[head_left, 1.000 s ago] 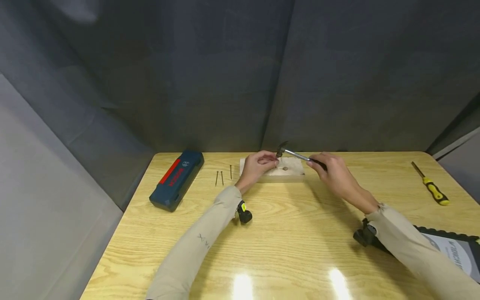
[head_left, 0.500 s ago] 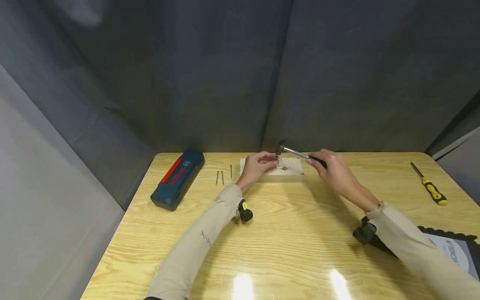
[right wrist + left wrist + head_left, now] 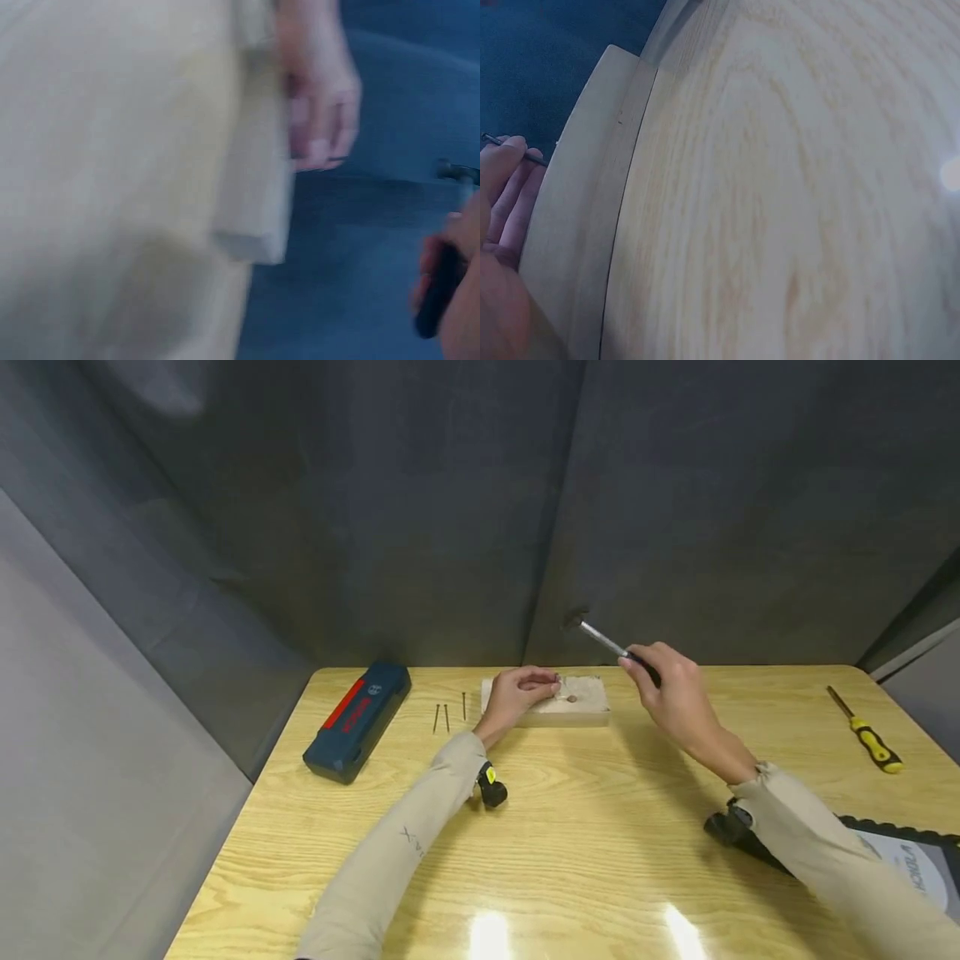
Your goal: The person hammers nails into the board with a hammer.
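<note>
Landmark = pale rectangular wooden block, lying flat near far edge of light wood-grain desk. Left hand is resting on block's left part, fingers pinching a thin dark nail w/ the tips, nail standing on block's top; left wrist view is showing the nail poking out past the fingertips just above block's edge. Right hand is hovering above-right of block, grip clenched round black handle of small metal-shafted hammer; hammer head is raised well above block, against grey backdrop, shaft slanting up-left from the fist. Right wrist view is blurry but showing black handle in the right hand and the left hand at the block. Small brownish mark on block's top, just right of left-hand fingertips, can't tell what it is. Three loose dark nails lying on desk just left of block. Dark blue case w/ red stripe further left of block. Yellow-and-black-handled screwdriver well to block's right. Black-framed grey pad near-right of block, partly under right sleeve.
</note>
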